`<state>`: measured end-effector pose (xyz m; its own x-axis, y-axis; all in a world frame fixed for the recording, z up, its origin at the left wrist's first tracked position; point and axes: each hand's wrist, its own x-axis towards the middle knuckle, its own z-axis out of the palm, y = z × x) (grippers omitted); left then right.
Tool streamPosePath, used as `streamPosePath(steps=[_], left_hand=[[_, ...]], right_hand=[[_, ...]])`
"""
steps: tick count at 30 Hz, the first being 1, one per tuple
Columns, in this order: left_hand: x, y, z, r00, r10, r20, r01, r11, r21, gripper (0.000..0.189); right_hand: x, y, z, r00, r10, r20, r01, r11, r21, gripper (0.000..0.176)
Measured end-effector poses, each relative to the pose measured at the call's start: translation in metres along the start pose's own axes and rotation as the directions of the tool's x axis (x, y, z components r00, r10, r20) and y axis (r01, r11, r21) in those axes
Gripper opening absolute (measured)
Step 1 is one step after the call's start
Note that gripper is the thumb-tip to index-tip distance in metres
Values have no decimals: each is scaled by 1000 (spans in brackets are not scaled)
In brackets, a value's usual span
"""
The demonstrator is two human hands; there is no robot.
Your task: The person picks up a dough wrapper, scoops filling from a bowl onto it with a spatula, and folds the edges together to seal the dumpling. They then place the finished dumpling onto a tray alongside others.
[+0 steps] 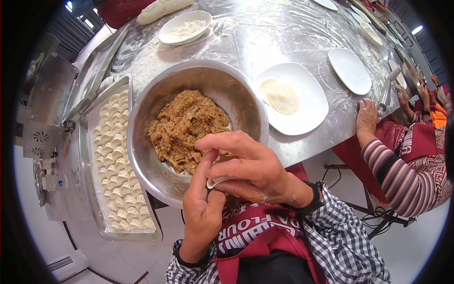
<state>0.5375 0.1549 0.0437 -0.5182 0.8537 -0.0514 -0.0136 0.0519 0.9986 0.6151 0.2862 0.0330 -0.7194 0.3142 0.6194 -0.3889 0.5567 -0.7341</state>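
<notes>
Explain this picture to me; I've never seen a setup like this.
There is no machine: one camera on a person's head looks forward and down at their bare hands. The left hand and right hand together hold a small piece of dough, mostly hidden by the fingers. At the metal table, a large bowl holds brown filling. Left of it is a tray of shaped dumplings; right, a white plate with flat wrappers.

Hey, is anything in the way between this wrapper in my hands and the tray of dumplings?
Yes: the metal bowl. Its near left side lies between the wrapper, pinched in your left hand and right hand, and the tray. I see nothing else there.
</notes>
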Motion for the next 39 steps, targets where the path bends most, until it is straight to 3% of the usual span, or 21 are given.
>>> streamPosePath(steps=[2, 5, 7, 8, 10, 23, 25, 31, 39], left_hand=[[1, 3, 2, 1000, 1, 17, -1, 1000, 10, 50], [2, 5, 4, 999, -32, 29, 35, 991, -129, 50], [2, 7, 5, 995, -92, 45, 103, 908, -407, 49], [3, 6, 4, 995, -91, 44, 101, 908, -406, 49], [4, 5, -2, 979, -109, 172, 195, 744, -639, 48], [3, 6, -3, 978, -121, 169, 205, 688, -696, 46], [3, 5, -1, 976, -202, 85, 207, 720, -663, 50], [2, 5, -5, 974, -209, 86, 219, 774, -594, 50], [2, 5, -9, 972, -182, 148, 234, 806, -544, 54]], right_hand=[[0, 1, -2, 1000, -8, 9, 8, 1000, 15, 15], [-3, 3, 0, 1000, -8, -1, 8, 999, 38, 14], [-6, 2, 3, 996, 15, -91, -9, 998, 68, 13], [-6, 2, 3, 996, 14, -91, -7, 998, 69, 13], [-6, 1, 4, 982, 34, -184, -21, 997, 74, 10], [-5, 5, 1, 995, -22, -100, 29, 997, 69, 12], [-5, 4, 0, 994, -104, -44, 106, 993, 43, 14], [-2, -1, 1, 999, 7, -41, -1, 989, 145, 19], [-3, 4, -3, 999, -4, 50, -4, 988, 155, 15]])
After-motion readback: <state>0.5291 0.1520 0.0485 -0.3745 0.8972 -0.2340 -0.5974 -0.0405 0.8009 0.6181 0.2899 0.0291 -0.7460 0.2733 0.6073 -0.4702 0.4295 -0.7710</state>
